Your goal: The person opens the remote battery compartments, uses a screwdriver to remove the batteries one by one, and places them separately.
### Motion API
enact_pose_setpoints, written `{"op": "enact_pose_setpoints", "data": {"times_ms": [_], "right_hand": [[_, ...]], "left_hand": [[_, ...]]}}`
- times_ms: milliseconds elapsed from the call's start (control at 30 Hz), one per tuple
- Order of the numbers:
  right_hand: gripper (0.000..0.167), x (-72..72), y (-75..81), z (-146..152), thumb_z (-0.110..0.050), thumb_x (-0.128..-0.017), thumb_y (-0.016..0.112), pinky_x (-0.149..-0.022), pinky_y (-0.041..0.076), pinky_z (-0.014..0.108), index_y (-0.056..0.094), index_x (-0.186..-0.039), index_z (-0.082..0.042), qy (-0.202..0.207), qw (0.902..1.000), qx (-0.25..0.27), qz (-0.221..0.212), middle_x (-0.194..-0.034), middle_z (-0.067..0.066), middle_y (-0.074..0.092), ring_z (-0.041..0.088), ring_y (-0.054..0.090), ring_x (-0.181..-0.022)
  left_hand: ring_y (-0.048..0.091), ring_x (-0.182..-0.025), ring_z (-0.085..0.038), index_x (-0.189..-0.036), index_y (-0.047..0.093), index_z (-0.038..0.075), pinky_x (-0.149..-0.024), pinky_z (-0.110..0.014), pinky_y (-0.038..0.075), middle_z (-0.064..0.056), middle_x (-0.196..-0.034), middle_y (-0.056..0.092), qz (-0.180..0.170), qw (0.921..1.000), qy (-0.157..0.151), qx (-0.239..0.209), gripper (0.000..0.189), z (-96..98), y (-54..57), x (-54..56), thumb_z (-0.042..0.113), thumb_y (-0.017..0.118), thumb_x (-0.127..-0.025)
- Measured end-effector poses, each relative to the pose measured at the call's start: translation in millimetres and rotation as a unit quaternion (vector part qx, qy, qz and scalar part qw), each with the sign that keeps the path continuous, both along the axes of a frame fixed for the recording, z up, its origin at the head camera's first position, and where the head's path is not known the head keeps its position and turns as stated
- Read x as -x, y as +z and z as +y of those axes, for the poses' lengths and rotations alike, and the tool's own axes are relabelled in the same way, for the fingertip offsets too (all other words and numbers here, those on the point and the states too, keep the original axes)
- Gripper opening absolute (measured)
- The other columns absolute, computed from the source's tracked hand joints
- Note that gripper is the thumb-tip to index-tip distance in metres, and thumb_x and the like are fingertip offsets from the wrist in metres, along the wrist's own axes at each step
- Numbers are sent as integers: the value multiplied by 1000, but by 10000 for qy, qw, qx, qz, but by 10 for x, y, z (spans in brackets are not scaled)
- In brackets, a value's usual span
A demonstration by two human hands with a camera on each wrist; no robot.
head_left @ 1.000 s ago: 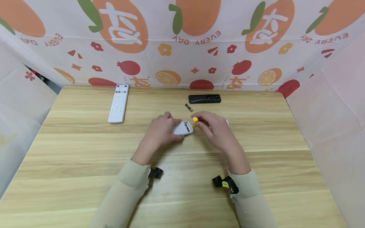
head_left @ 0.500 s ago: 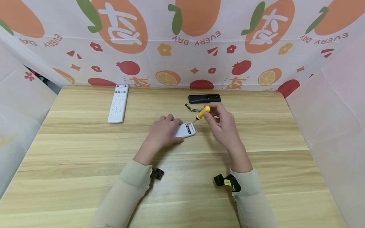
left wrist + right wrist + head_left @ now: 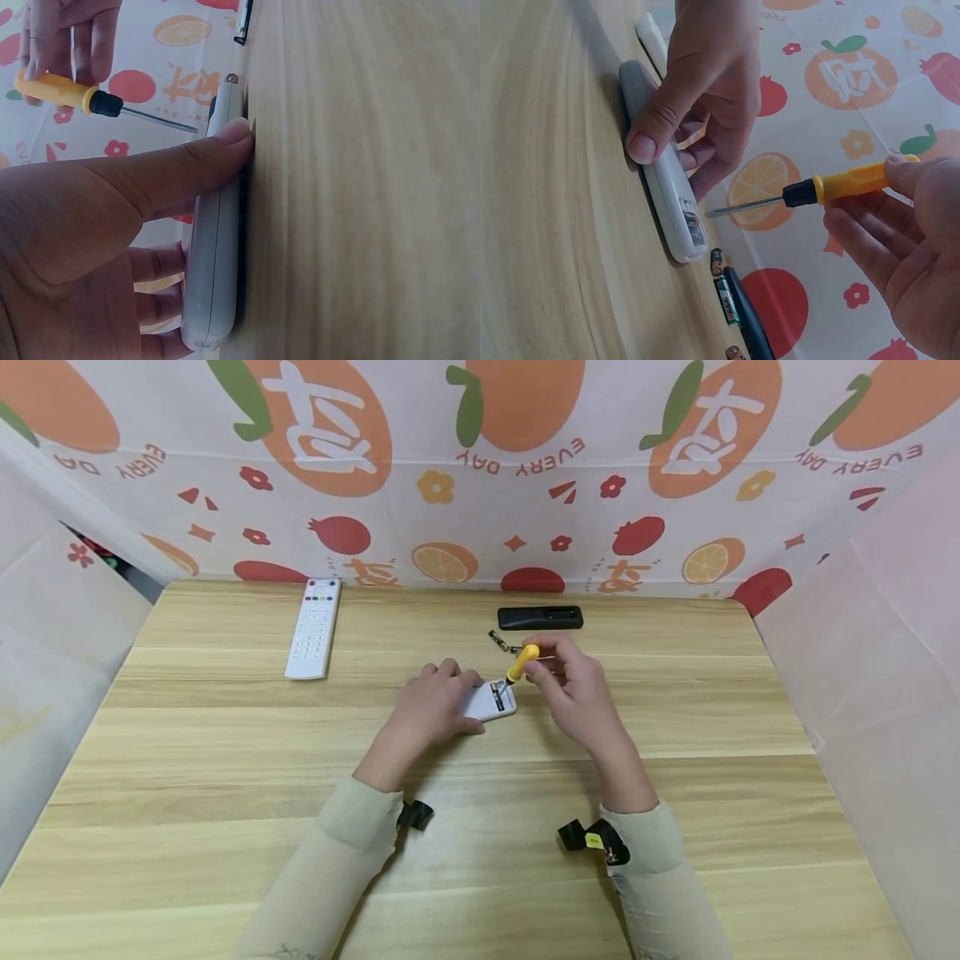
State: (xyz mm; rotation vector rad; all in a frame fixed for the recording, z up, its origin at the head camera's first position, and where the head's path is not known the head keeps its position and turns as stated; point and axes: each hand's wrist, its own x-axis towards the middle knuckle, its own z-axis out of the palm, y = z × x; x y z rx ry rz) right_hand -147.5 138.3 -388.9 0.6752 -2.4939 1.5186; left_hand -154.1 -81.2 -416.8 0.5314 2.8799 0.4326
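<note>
Head view: left hand (image 3: 431, 706) grips white remote (image 3: 495, 700); right hand (image 3: 573, 689) pinches yellow screwdriver (image 3: 520, 662); backdrop (image 3: 517, 456) reads "EVERY DAY".

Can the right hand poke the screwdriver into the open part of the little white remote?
Probably yes. The right hand holds the screwdriver with its tip just short of the white remote. The left hand grips farther back, leaving the open battery slot uncovered.
</note>
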Motion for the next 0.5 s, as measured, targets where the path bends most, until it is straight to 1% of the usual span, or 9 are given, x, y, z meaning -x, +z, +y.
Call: {"op": "enact_pose_setpoints", "data": {"times_ms": [133, 233, 367, 500], "right_hand": [[29, -3, -16, -21, -24, -102, 57, -83, 56, 27, 57, -125, -6, 108, 9999, -110, -28, -114, 3, 68, 13, 68, -102], [28, -1, -27, -31, -23, -102, 56, -86, 56, 28, 58, -126, -8, 157, 9998, -139, -61, -117, 6, 68, 14, 68, -104], [28, 7, -37, -47, -24, -102, 56, -87, 56, 28, 58, -126, -10, 228, 9996, -115, -87, -118, 8, 67, 15, 68, -106], [28, 5, -46, -58, -25, -103, 56, -87, 55, 26, 58, -126, -11, 218, 9996, -66, -173, -118, 6, 67, 14, 68, -106]], "left_hand": [[54, -102, -31, -134, 61, 20, -83, -48, 48, -12, -122, 58, -31, 10000, 9, -1, 69, 5, -2, 1, 47, 85, -76], [53, -102, -31, -135, 61, 20, -84, -48, 48, -12, -123, 58, -60, 10000, 15, -13, 69, 8, -8, 7, 46, 85, -76], [53, -102, -31, -135, 61, 21, -84, -47, 47, -11, -122, 58, -67, 10000, 24, -1, 68, 9, -16, 13, 46, 85, -76], [53, -102, -31, -135, 61, 21, -84, -47, 47, -11, -123, 58, -77, 10000, 22, 7, 69, 6, -16, 12, 46, 85, -76]]}}
